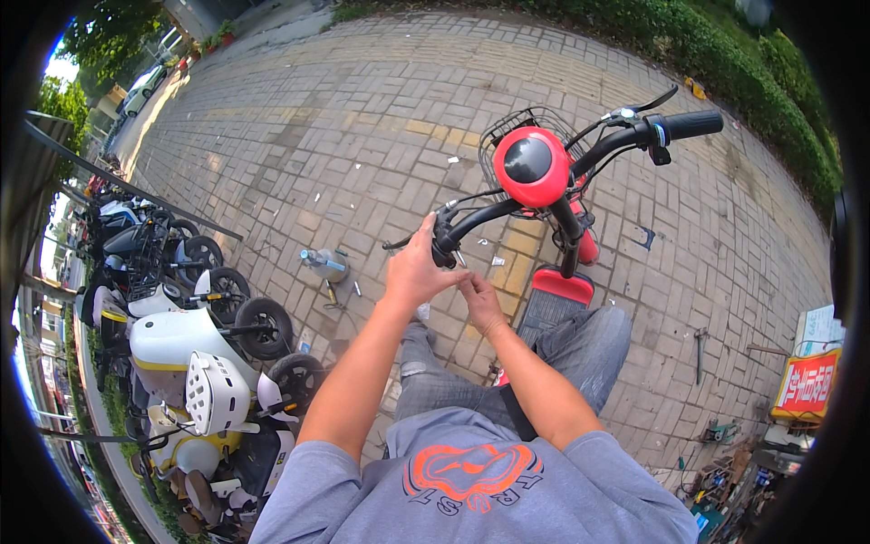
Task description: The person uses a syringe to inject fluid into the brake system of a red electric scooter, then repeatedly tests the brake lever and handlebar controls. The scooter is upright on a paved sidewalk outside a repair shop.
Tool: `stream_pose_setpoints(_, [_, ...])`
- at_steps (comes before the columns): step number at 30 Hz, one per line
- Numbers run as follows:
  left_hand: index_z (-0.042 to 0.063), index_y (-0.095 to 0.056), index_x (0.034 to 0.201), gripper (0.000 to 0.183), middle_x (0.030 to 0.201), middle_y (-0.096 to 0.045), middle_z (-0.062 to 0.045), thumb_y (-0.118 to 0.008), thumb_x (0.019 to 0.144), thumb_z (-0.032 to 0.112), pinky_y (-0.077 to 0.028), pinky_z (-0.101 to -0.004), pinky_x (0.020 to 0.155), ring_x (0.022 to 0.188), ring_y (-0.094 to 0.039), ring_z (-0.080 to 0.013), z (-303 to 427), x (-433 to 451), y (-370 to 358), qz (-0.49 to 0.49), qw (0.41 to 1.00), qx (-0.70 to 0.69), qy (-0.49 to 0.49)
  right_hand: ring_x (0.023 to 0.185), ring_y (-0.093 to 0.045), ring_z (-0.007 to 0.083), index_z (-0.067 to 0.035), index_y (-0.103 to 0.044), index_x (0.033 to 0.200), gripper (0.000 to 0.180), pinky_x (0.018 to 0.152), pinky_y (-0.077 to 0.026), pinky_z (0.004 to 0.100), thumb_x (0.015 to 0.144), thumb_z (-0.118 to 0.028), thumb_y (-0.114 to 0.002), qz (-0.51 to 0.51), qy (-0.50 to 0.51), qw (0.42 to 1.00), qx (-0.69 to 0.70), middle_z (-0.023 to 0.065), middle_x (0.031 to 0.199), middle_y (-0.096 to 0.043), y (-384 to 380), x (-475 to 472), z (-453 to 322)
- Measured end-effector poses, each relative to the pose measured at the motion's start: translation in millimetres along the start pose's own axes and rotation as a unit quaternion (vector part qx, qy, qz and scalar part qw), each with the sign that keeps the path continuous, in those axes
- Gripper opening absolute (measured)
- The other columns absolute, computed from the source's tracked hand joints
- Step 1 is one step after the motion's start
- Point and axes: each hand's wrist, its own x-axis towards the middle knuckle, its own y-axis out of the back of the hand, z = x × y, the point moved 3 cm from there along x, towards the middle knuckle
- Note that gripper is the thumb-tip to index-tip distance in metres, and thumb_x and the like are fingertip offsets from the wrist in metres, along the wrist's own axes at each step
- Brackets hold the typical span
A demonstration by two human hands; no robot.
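Note:
A red electric scooter stands before me, with a round red headlight housing (pixel 532 166), a wire front basket (pixel 506 132) and black handlebars (pixel 481 216). My left hand (pixel 418 272) is wrapped about the left end of the handlebar, by the brake lever (pixel 397 243). Close below that end, my right hand (pixel 481 302) has its fingertips pinched together, touching my left fingers; a thin metal piece shows just above them, and whether they hold it I cannot tell. The right handlebar grip (pixel 693 124) is untouched. Between my legs lies the scooter's footboard (pixel 554 306).
A bottle (pixel 325 264) and small tools stand or lie on the paving at left. Parked scooters (pixel 183 347) crowd the left side. On the right are a hammer (pixel 699 355), a red sign (pixel 807 384) and a heap of tools (pixel 724 476). A hedge (pixel 747 75) runs behind.

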Motion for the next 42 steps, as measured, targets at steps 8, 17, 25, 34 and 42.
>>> stream_pose_setpoints(8, [0.002, -0.033, 0.145, 0.115, 0.116, -0.065, -0.019, -0.089, 0.054, 0.045, -0.053, -0.0417, 0.085, 0.101, -0.066, -0.036, -4, 0, -2, 0.018, 1.0, 0.007, -0.015, 0.093, -0.057, 0.0102, -0.004, -0.063, 0.111, 0.036, 0.086, -0.045, 0.0271, 0.1, -0.037, -0.054, 0.014, -0.081, 0.943, 0.322, 0.0005, 0.101, -0.065, -44, -15, 0])
stream_pose_setpoints(17, [0.002, -0.034, 0.145, 0.114, 0.114, -0.065, -0.02, -0.087, 0.056, 0.048, -0.053, -0.0423, 0.083, 0.099, -0.067, -0.0367, -2, -1, 0, 0.011, 1.0, 0.002, -0.016, 0.092, -0.055, 0.0086, -0.005, -0.065, 0.107, 0.033, 0.081, -0.045, 0.027, 0.1, -0.036, -0.055, 0.077, -0.036, 0.993, 0.088, 0.0012, 0.099, -0.064, -22, -18, -3])
stream_pose_setpoints(25, [0.0, -0.036, 0.143, 0.109, 0.114, -0.066, -0.019, -0.086, 0.058, 0.046, -0.054, -0.041, 0.082, 0.099, -0.067, -0.0348, 1, 4, -8, 0.01, 1.0, -0.012, -0.024, 0.088, -0.06, 0.01, -0.002, -0.066, 0.102, 0.031, 0.121, -0.016, 0.0434, 0.1, -0.031, -0.054, -0.048, 0.051, 0.997, -0.032, 0.0031, 0.089, -0.067, 20, 14, -10])
stream_pose_setpoints(34, [0.003, -0.033, 0.146, 0.109, 0.106, -0.065, -0.017, -0.079, 0.061, 0.052, -0.055, -0.0431, 0.074, 0.091, -0.067, -0.0342, -6, 2, -1, 0.03, 0.998, 0.015, -0.05, 0.077, -0.053, 0.0106, -0.003, -0.062, 0.09, 0.039, 0.072, -0.044, 0.026, 0.103, -0.038, -0.049, -0.117, 0.067, 0.99, -0.035, 0.0005, 0.082, -0.058, 27, 20, -20])
stream_pose_setpoints(42, [0.005, -0.032, 0.147, 0.111, 0.107, -0.065, -0.015, -0.08, 0.061, 0.055, -0.055, -0.0426, 0.073, 0.091, -0.067, -0.0338, -8, -2, -5, 0.031, 0.999, 0.004, -0.039, 0.061, -0.052, 0.013, -0.006, -0.056, 0.078, 0.067, 0.058, -0.04, 0.027, 0.097, -0.067, -0.033, -0.291, -0.024, 0.953, -0.079, 0.0034, 0.066, -0.054, 40, 44, -24])
